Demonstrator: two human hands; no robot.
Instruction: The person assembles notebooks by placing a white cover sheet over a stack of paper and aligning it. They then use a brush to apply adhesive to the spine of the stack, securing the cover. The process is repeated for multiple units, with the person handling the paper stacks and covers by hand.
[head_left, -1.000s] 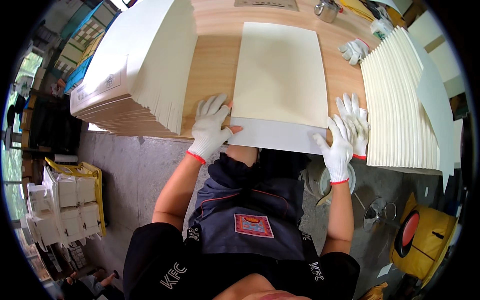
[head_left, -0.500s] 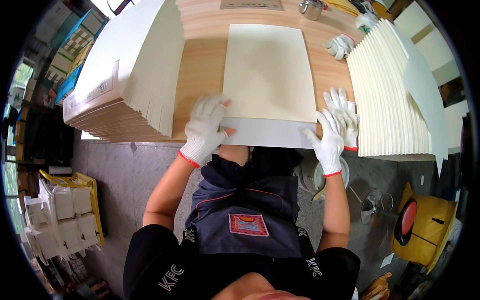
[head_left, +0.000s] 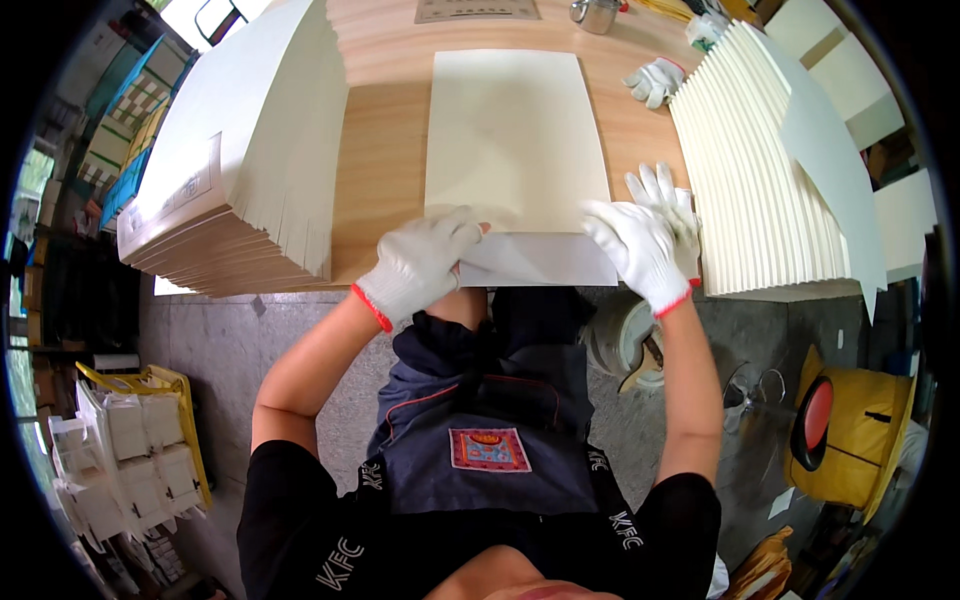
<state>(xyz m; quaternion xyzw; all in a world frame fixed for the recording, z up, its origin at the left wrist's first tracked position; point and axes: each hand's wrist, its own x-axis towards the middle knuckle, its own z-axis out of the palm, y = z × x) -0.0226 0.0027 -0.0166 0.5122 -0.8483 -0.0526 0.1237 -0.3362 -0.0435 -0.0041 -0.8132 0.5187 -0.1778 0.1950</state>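
Observation:
A cream sheet (head_left: 515, 140) lies flat on the wooden table before me, with a pale grey-white strip (head_left: 540, 260) along its near edge. Both my hands wear white knit gloves with red cuffs. My left hand (head_left: 425, 252) is closed at the strip's left end, its bare fingertips showing past the glove; the strip looks slightly raised and blurred there. At the right end of the strip, my right hand (head_left: 638, 250) lies with fingers stretched over the sheet's corner. Beside it rests a loose white glove (head_left: 668, 205), partly covered by my right hand.
A tall stack of white-topped folded sheets (head_left: 225, 120) stands at the left. On the right is a leaning row of cream folded sheets (head_left: 755, 160). Farther back are another glove (head_left: 655, 80) and a metal cup (head_left: 594, 14). A bucket (head_left: 615, 340) sits below the table edge.
Both hands have moved inward over the strip, the left closing at its left end and the right sliding onto the corner. The whole view has shifted slightly.

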